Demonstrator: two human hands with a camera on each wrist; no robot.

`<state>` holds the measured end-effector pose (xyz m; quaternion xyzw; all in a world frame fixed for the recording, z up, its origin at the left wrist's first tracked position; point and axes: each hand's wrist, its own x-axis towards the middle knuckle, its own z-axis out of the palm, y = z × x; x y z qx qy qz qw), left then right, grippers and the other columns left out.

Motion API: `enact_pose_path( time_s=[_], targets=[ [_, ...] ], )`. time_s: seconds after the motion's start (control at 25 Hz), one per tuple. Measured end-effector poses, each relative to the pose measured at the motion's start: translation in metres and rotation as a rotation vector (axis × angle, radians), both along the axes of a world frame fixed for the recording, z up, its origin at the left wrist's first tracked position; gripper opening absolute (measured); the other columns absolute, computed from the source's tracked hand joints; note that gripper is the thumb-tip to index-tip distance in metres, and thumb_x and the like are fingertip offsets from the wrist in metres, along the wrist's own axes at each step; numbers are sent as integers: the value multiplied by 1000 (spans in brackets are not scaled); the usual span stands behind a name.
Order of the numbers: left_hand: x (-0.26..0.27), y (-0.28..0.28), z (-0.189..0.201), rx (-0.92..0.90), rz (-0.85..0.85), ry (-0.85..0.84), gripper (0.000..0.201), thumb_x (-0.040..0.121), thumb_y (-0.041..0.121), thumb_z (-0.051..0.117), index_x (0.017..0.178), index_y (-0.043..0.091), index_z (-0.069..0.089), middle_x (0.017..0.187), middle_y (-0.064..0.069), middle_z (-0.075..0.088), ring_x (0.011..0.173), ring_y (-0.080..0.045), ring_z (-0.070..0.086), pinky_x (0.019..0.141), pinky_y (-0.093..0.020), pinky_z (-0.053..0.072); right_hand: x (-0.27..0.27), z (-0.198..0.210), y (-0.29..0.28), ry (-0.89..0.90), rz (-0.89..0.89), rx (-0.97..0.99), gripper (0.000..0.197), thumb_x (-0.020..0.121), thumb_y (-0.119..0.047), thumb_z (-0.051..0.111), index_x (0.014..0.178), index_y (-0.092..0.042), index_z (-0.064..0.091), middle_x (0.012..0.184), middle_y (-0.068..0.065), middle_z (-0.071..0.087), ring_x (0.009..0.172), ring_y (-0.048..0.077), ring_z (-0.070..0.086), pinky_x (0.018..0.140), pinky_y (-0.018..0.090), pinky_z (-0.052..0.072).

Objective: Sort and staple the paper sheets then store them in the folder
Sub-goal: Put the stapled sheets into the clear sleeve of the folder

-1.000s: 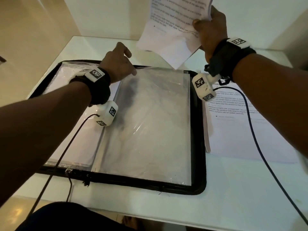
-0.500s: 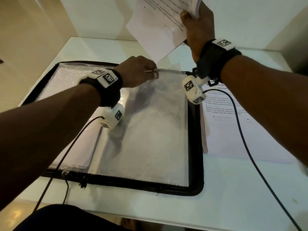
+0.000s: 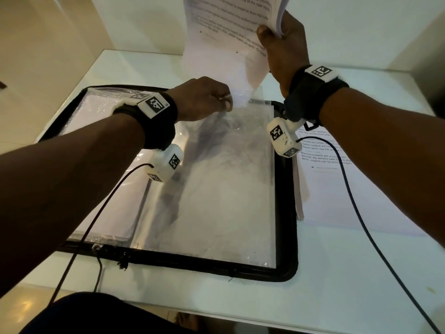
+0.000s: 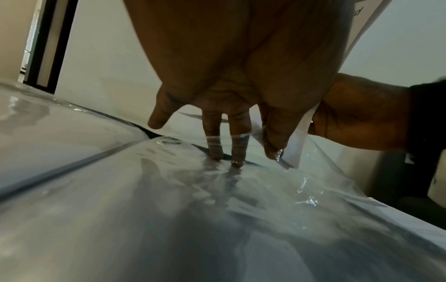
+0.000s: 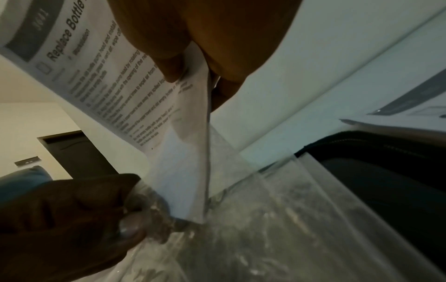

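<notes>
The right hand (image 3: pixel 283 48) has its grip closed on the stapled sheets (image 3: pixel 226 37), thumb in front, their lower corner at the mouth of the clear sleeve (image 3: pixel 224 194) in the open folder (image 3: pixel 285 213) on the bench (image 3: pixel 337 273). The left hand (image 3: pixel 201 101) pinches the sleeve's top edge, lifted higher than half a second ago, and the sheets now hang more upright

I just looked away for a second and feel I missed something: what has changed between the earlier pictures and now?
The left hand moved from the folder's middle to the top edge of the clear plastic sleeve and now pinches it up. The right hand brought the printed sheets lower, their bottom corner now at the sleeve's opening. Unchanged: its hold on the sheets, the open black folder, the paper stack beside it.
</notes>
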<state>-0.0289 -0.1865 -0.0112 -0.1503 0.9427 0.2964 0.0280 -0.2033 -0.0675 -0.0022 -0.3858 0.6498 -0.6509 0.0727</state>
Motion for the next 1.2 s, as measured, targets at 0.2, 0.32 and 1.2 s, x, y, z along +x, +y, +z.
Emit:
enact_pose_path(
  time_s=[0.2,0.32,1.2],
  targets=[
    [4,-2,-3,-62,-9,-10,16,98,38,63,105,28,73,109,4,72,110,-20,63,102,-37,48,3,5,18,1,15,85,30,98,-2,46,108,-24,63,107,-5,69,95,-4,67,80,16,54],
    [14,-15,-5,-178,83,-15,24,95,40,67,112,25,75,116,0,72,114,-23,61,98,-30,45,1,10,26,-29,20,134,36,101,-2,47,101,-34,61,103,-17,67,86,-14,66,76,13,53],
    [22,-48,-14,-114,355,55,12,84,29,64,80,39,71,115,-11,59,110,-34,60,92,-36,49,-5,7,4,-254,209,554,41,88,-7,72,128,-5,65,122,8,72,106,25,72,86,47,61]
  ],
)
